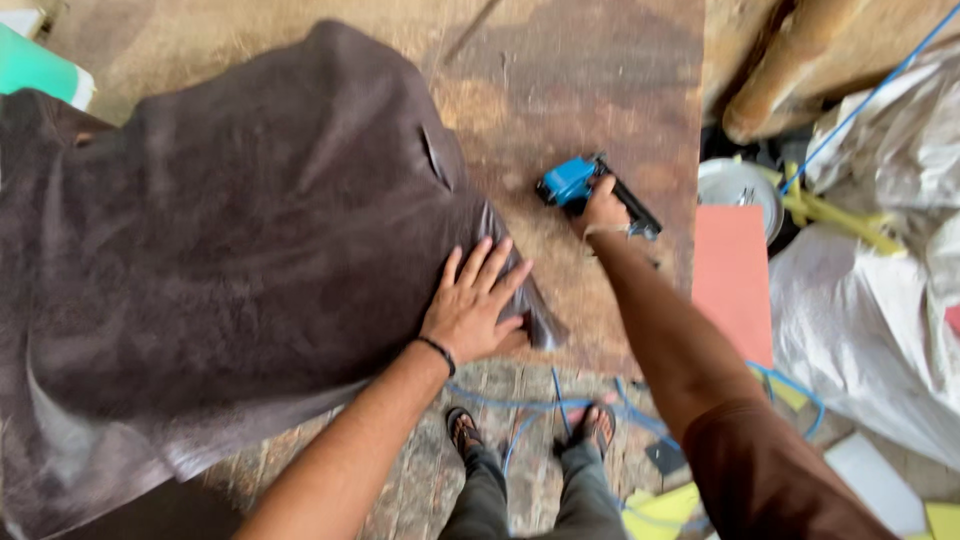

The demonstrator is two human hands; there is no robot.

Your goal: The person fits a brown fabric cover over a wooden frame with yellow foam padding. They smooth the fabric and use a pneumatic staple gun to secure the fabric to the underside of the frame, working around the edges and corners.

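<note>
Seen from above, a person stands at a worn wooden worktop (pixel 590 80) with a large sheet of dark brown leather (pixel 220 230) draped across most of it, its near corner lying just inside the board's front edge. The left hand (pixel 472 315), a black band at the wrist, lies palm down on that corner with fingers spread, pinning the hide flat. The right hand (pixel 605 208) is closed around the grip of a blue pneumatic staple gun (pixel 572 182), which rests on bare wood just beyond the leather's edge, apart from the sheet. A blue air hose (pixel 560 400) loops over the floor by the person's sandalled feet (pixel 463 428); a pink board (pixel 732 280) and white plastic sacks (pixel 860 330) lie to the right. The work appears to be at the holding-down stage, the hide smoothed and the tool in hand but not on the leather; bringing the gun to the edge would seem to call for a taut sheet and spread fingers kept clear of its nose
</note>
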